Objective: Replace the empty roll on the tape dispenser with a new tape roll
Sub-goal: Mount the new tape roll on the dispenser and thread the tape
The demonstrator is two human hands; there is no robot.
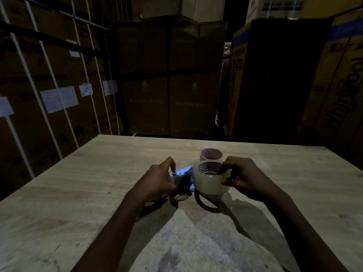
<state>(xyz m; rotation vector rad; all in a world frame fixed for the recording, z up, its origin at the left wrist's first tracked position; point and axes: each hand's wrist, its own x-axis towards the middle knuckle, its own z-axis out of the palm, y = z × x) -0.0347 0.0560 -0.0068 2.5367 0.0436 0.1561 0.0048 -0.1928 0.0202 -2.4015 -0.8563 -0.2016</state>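
Observation:
A blue tape dispenser (183, 178) lies on its side near the middle of the wooden table (78, 193), and my left hand (160, 178) grips its left end. A full roll of clear tape (209, 181) sits over the dispenser's right part, hole facing up. My right hand (240, 176) holds this roll by its right rim. Just behind it on the table stands a second roll with a thin wall (211, 154). The dispenser's hub is hidden under the clear roll.
Stacked cardboard boxes surround the table: strapped cartons with white labels (49, 85) on the left, dark boxes (169, 75) behind, a tall printed box (334, 95) on the right. The light is dim.

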